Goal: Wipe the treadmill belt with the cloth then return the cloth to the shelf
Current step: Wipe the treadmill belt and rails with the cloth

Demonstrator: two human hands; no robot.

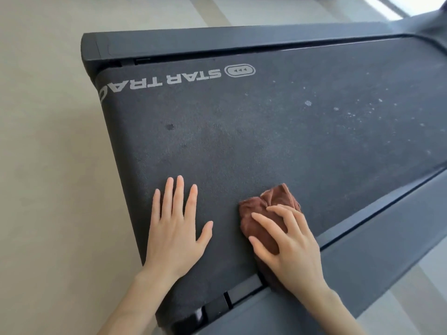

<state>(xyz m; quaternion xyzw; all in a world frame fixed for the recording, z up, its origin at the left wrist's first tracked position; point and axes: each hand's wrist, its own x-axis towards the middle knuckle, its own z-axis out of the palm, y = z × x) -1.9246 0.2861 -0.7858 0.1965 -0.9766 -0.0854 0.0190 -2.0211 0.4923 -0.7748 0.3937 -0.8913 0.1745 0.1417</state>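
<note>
1. My left hand [174,228] lies flat on the treadmill belt [266,131], near its left edge. The fingers are straight and slightly apart, the thumb is angled out, and it holds nothing.
2. My right hand [290,247] sits on the brown cloth [260,223]. Its fingers are bent and spread over the bunched fabric, gripping it and pressing it down.
3. The cloth rests on the belt's near right part, just beside the side rail [362,250]. Part of it is hidden under my palm.
4. I judge the wiping far from done. White specks [308,103] dot the far right of the belt, and a dark spot [170,126] sits nearer the middle.
5. Risk: the belt may roll under my braced left hand if I lean on it, and that would throw off my stroke.
6. Risk: the cloth is wadded, so only a small patch touches the surface. A stroke could smear the specks or skip them.
7. Risk: a corner of the cloth could slip into the gap between belt and rail, since it lies so close to that seam.
8. Risk: reaching for the far specks could pull my grip loose and leave the cloth behind.
9. The shelf is not in view, so I cannot judge the return path.
</note>
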